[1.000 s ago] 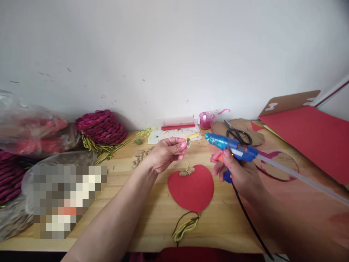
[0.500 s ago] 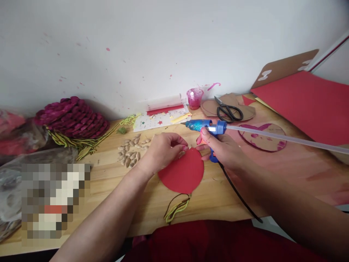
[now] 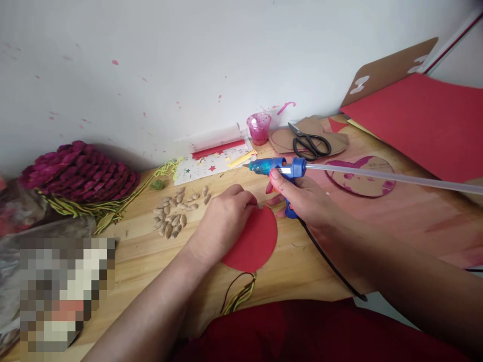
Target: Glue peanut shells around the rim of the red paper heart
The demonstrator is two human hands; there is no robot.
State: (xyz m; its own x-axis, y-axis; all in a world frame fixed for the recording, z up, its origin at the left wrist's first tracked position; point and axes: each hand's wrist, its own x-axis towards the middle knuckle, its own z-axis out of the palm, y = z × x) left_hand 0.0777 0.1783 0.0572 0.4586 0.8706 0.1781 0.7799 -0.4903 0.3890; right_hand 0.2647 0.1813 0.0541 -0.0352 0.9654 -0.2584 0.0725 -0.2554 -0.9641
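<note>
A white wall (image 3: pixel 211 55), flecked with pink paint spots, rises behind a pale wooden bench (image 3: pixel 309 261). Soft, even light falls across both, with faint shadows along the wall's foot.

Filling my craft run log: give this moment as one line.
left hand: pressing on red paper shape | right hand: holding blue glue gun above it | seeds beside
</note>
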